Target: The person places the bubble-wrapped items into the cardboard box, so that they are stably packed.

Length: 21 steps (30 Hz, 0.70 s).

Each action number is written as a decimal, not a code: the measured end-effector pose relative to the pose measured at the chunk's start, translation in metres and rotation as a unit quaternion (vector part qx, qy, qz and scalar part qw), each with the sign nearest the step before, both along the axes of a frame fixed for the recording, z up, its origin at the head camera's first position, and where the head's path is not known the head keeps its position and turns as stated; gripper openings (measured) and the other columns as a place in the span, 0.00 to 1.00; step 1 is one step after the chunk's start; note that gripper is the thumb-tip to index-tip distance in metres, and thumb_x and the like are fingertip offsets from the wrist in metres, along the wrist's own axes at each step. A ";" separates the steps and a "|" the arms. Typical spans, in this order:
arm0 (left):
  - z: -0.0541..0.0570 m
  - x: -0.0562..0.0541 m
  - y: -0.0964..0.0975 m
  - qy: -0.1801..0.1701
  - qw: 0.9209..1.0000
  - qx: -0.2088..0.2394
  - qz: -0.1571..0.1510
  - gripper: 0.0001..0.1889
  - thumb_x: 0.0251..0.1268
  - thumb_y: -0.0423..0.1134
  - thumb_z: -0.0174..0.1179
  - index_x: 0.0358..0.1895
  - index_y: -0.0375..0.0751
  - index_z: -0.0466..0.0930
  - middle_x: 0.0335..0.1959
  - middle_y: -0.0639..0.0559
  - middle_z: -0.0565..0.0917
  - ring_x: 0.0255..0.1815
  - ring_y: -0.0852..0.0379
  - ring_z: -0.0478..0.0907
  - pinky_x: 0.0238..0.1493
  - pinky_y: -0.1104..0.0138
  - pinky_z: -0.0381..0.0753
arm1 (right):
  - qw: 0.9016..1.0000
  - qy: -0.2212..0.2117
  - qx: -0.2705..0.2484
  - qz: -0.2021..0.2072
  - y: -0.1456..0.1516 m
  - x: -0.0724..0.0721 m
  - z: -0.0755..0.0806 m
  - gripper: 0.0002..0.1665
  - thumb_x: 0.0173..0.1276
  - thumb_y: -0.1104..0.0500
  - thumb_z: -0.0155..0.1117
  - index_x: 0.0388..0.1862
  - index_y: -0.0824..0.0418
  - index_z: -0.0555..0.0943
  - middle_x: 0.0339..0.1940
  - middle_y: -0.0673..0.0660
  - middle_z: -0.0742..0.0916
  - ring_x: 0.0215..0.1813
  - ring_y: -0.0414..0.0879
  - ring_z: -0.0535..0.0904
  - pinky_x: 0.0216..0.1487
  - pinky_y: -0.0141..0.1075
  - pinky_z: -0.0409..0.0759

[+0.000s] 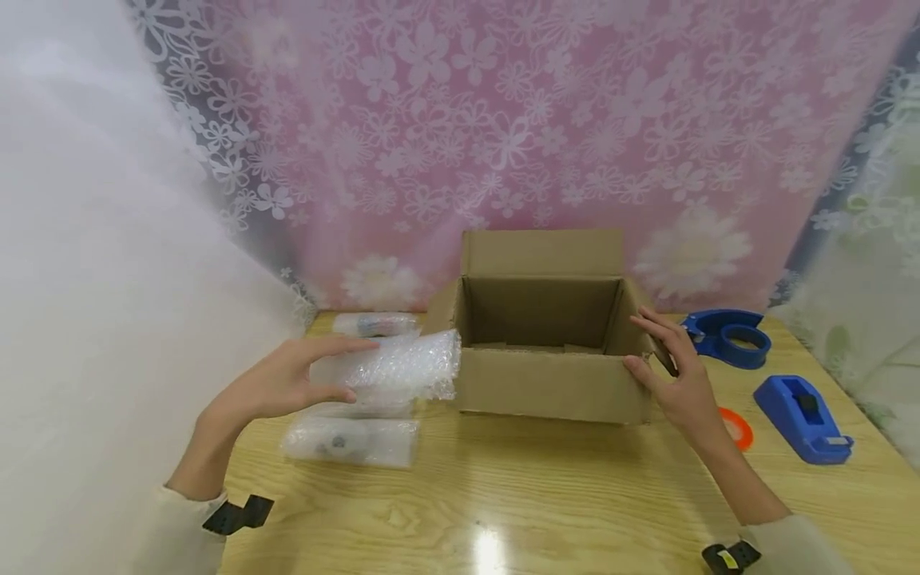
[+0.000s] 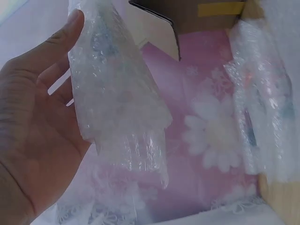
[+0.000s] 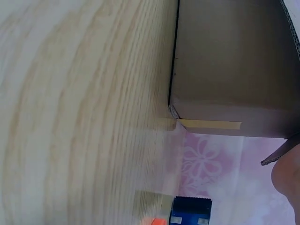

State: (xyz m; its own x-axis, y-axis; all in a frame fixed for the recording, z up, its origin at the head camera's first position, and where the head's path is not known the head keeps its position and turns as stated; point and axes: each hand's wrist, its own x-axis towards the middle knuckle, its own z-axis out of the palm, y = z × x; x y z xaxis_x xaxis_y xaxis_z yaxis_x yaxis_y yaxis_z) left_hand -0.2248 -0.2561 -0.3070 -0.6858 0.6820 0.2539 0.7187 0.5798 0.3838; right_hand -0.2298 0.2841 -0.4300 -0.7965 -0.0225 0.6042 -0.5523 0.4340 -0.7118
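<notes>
My left hand (image 1: 276, 383) grips a bubble-wrapped package (image 1: 406, 366) between thumb and fingers, beside the left wall of an open cardboard box (image 1: 553, 387). In the left wrist view this package (image 2: 124, 101) tapers, and its loose wrap end hangs free; its contents are blurred by the wrap. The box faces me with its back flap raised. At its right front corner my right hand (image 1: 679, 387) holds the edge, thumb at the front wall and fingers over the right flap. Only a bit of that hand (image 3: 287, 176) shows in the right wrist view.
More bubble-wrapped packages lie left of the box, one near the front (image 1: 352, 441) and one at the back (image 1: 377, 323). Right of it are a blue tape gun (image 1: 743, 347), an orange tape roll (image 1: 737, 429) and a blue tape dispenser (image 1: 801, 419). A flowered curtain (image 1: 503, 144) hangs behind.
</notes>
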 end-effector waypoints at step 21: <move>0.049 -0.069 0.135 0.005 0.998 0.013 -0.062 0.36 0.68 0.58 0.69 0.77 0.57 0.71 0.73 0.66 0.75 0.75 0.64 0.69 0.74 0.62 0.69 | 1.000 -0.003 -0.024 -0.003 -0.003 0.000 -0.002 0.38 0.70 0.74 0.67 0.77 0.59 0.73 0.81 0.54 0.68 0.80 0.38 0.59 0.72 0.21 0.61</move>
State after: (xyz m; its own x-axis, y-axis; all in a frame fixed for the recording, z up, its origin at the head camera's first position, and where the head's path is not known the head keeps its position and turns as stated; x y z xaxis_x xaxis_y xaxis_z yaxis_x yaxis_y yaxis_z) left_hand -0.2940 -0.1206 -0.2580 -0.5931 0.7549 0.2800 0.7888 0.4750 0.3902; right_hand -0.2294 0.2813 -0.4321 -0.8001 0.0113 0.5998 -0.5454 0.4025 -0.7352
